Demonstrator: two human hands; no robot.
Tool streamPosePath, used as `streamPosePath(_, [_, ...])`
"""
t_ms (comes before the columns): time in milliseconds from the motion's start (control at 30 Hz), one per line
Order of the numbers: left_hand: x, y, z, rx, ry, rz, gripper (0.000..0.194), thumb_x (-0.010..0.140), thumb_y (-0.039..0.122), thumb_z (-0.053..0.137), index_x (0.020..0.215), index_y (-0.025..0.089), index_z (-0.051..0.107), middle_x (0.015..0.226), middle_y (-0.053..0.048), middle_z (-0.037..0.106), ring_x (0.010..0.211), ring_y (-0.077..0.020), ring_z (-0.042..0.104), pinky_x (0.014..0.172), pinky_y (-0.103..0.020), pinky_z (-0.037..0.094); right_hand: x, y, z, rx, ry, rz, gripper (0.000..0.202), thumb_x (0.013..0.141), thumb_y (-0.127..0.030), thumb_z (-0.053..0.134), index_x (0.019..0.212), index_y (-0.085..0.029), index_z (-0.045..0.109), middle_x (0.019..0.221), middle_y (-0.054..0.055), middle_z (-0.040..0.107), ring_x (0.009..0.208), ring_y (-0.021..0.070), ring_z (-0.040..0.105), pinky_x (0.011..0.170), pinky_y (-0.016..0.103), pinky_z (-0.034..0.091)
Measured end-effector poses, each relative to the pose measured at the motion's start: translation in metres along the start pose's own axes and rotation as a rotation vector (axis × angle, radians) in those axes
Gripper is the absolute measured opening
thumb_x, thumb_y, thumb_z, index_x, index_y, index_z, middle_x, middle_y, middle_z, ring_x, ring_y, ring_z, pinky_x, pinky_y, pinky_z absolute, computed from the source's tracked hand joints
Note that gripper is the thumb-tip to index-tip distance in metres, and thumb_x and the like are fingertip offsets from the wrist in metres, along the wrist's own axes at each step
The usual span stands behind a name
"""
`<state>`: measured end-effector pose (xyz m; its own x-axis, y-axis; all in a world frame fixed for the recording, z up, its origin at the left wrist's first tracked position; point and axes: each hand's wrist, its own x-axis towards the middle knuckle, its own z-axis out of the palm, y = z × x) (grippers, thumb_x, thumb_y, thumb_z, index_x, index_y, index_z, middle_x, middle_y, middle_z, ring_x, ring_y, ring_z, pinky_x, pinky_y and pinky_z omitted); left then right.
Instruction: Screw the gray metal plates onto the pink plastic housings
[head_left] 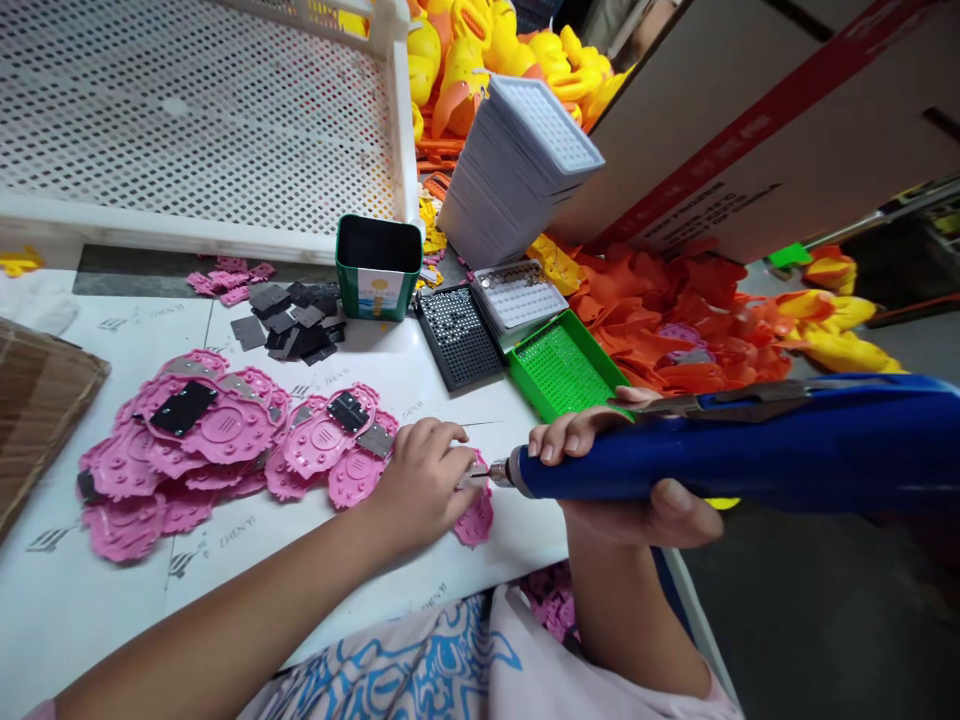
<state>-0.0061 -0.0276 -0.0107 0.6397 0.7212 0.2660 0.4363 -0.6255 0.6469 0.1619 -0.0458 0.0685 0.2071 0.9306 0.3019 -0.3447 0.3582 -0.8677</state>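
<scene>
My right hand [626,475] is wrapped round a blue electric screwdriver [750,450], whose tip points left at a pink plastic part [475,517]. My left hand [427,475] lies over the left side of that part, fingers bent, holding it on the white table; a small grey plate shows at its fingertips. Left of my hand, more pink parts [217,430] lie in an overlapping pile, some with black or grey plates on them. Behind them is a heap of loose dark plates [300,325]. A green tray [566,368] and a black tray [461,340] with small screws stand beyond my hands.
A green tin [377,270] stands behind the black tray. Further back are a white perforated crate [405,130], a tall stack of white trays [510,170] and a cardboard box [720,130]. Orange parts [660,320] are heaped at the right; a brown box [45,400] sits at the left edge.
</scene>
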Motion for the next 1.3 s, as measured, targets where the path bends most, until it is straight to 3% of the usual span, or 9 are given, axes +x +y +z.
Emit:
streamPosePath(100, [0.0007,0.0021,-0.0012,0.019,-0.071,-0.043,0.028,0.083,0.037,0.071,0.103,0.017,0.065,0.114,-0.01,0.061,0.106,-0.0286,0.051,0.089,-0.044,0.04,-0.0004,-0.0004,-0.0028,-0.036,0.043,-0.001,0.029,0.07,-0.042,0.066,0.092,-0.024,0.066,0.068,0.001,0.068,0.057,0.0171,0.062,0.057,0.035,0.051])
streamPosePath(200, [0.0016,0.003,-0.0016,0.053,-0.117,-0.041,0.022,0.082,0.034,0.072,0.097,0.018,0.066,0.111,-0.007,0.063,0.105,-0.0277,0.05,0.088,-0.043,0.039,-0.0004,0.0001,-0.0061,-0.056,0.081,0.0,0.037,0.068,-0.043,0.067,0.099,-0.023,0.066,0.067,0.0,0.067,0.057,0.0169,0.062,0.058,0.034,0.052])
streamPosePath(700, [0.0023,0.0015,0.0003,0.084,-0.12,-0.032,0.014,0.087,0.031,0.067,0.094,0.019,0.065,0.103,-0.005,0.065,0.1,-0.0253,0.05,0.085,-0.042,0.038,0.0013,0.0051,-0.0095,-0.068,0.149,0.007,0.032,0.066,-0.044,0.068,0.094,-0.027,0.068,0.064,-0.001,0.068,0.054,0.0168,0.06,0.056,0.034,0.052])
streamPosePath(967, [0.0027,0.0022,0.0003,0.098,-0.112,-0.025,0.014,0.086,0.03,0.068,0.093,0.018,0.065,0.102,-0.005,0.066,0.099,-0.0255,0.051,0.084,-0.041,0.038,0.0007,0.0046,-0.0089,-0.07,0.098,-0.001,0.032,0.068,-0.041,0.065,0.097,-0.028,0.067,0.066,-0.001,0.067,0.056,0.0178,0.06,0.058,0.035,0.051])
streamPosePath(1167, [0.0031,0.0033,0.0013,0.124,-0.097,-0.023,0.015,0.084,0.03,0.071,0.091,0.018,0.065,0.099,-0.004,0.065,0.097,-0.0249,0.051,0.082,-0.041,0.037,-0.002,0.0042,-0.0052,-0.156,0.074,-0.009,0.029,0.068,-0.046,0.066,0.081,-0.02,0.068,0.065,0.0,0.061,0.056,0.0169,0.058,0.057,0.036,0.048])
streamPosePath(1300, [0.0032,0.0047,0.002,0.128,-0.103,-0.033,0.015,0.085,0.03,0.071,0.09,0.018,0.064,0.101,-0.004,0.066,0.097,-0.0253,0.051,0.081,-0.041,0.036,-0.003,0.0044,-0.0006,-0.167,0.028,-0.041,0.034,0.07,-0.042,0.067,0.099,-0.024,0.068,0.067,0.0,0.064,0.056,0.0179,0.059,0.057,0.037,0.049])
